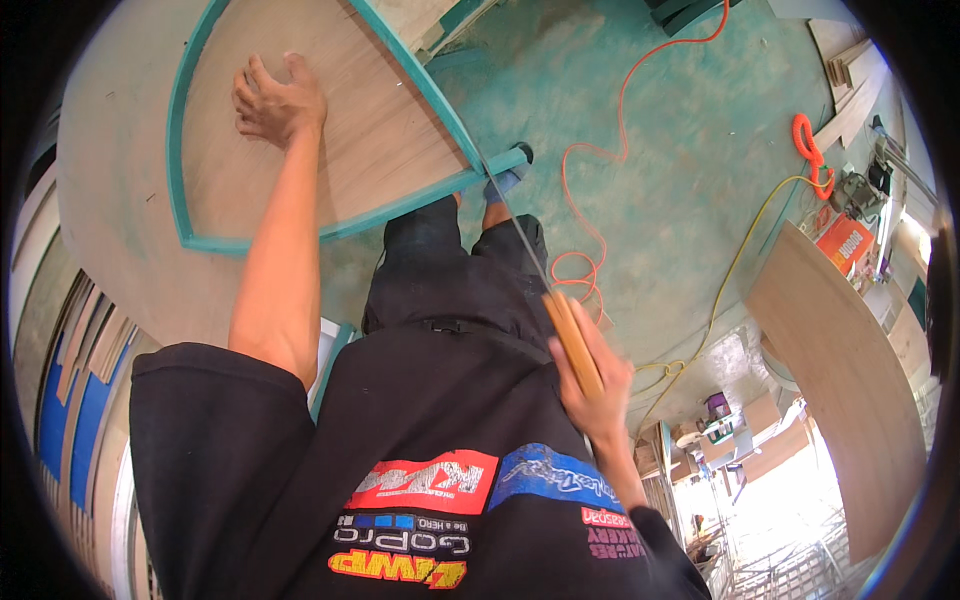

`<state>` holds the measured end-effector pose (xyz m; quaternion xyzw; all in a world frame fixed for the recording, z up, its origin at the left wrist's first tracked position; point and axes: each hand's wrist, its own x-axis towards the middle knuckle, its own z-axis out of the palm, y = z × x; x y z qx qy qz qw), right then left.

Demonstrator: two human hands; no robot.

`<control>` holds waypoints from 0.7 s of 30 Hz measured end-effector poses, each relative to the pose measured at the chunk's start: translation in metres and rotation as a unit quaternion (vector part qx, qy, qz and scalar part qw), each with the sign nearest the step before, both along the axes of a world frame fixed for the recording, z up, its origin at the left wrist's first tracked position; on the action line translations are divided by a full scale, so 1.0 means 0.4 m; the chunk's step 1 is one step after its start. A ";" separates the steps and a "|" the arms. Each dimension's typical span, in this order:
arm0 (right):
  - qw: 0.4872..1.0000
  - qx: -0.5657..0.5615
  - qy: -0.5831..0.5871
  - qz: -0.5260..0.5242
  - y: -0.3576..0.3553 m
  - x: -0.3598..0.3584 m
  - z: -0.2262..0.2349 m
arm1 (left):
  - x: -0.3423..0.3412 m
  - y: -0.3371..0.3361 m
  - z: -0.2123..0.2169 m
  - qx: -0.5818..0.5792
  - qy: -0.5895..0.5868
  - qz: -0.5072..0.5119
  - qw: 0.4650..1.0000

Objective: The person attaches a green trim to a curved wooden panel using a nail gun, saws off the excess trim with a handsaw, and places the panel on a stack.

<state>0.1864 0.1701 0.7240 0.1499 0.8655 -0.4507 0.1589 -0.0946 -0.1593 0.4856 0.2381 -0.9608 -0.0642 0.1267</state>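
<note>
My right hand (602,390) is wrapped round the light wooden handle of a handsaw (573,345), slightly blurred. Its thin blade runs up and left to a corner of a teal-edged frame (400,203), where a strip of the teal edging sticks out past the joint. I cannot tell how deep the blade sits. Inside the frame is a brown wooden panel (375,130). My left hand (283,103) rests on this panel with bent, spread fingers and holds nothing. The frame lies on a larger pale board (115,150).
An orange cord (622,100) snakes over the teal-stained floor, and a yellow hose (728,285) lies farther right. A large curved plywood sheet (850,390) stands at the right. Wood strips (95,335) are stacked at the left. My foot (508,180) shows below the projecting strip.
</note>
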 end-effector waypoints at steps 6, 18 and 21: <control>0.999 -0.029 -0.019 -0.029 -0.063 -0.074 -0.165 | -0.015 0.010 -0.016 -0.013 0.002 -0.022 1.000; 1.000 0.015 0.017 0.006 -0.029 0.016 -0.077 | 0.010 -0.005 -0.014 0.002 0.000 0.004 1.000; 1.000 -0.014 -0.005 -0.021 -0.096 -0.110 -0.294 | -0.005 0.007 -0.022 -0.004 -0.007 -0.014 1.000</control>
